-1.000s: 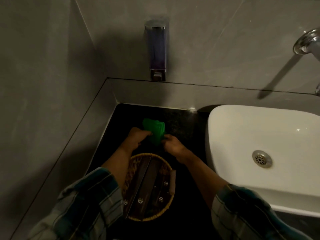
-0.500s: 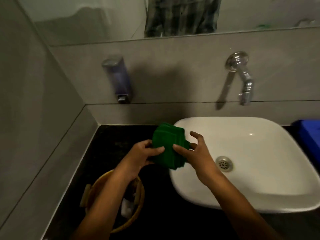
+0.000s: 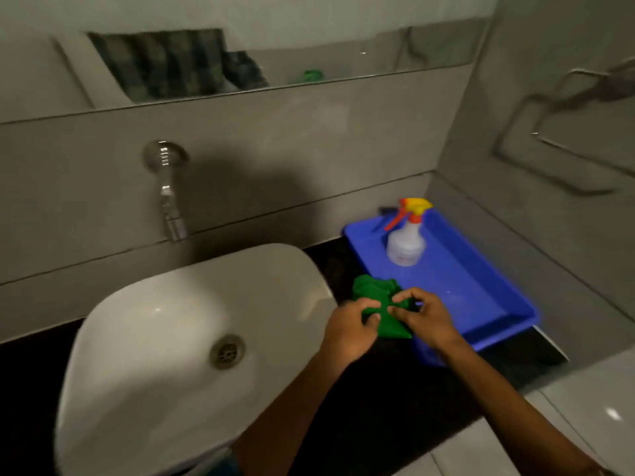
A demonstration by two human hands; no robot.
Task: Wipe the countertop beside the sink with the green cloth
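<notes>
Both of my hands hold the bunched green cloth (image 3: 374, 297) between them, over the strip of black countertop (image 3: 330, 262) that lies between the white sink (image 3: 165, 324) and the blue tray (image 3: 481, 297). My left hand (image 3: 350, 329) pinches the cloth's left side. My right hand (image 3: 421, 317) grips its right side, at the tray's near-left edge. Whether the cloth touches the counter is not clear.
A spray bottle (image 3: 407, 240) with a yellow and red trigger stands in the blue tray. A chrome tap (image 3: 168, 197) juts from the wall above the sink. Grey tiled walls close in behind and to the right, with a mirror (image 3: 240, 46) above.
My hands have carried the cloth from the left of the sink, across the basin, to its right side by the blue tray. My view has swung right with them.
</notes>
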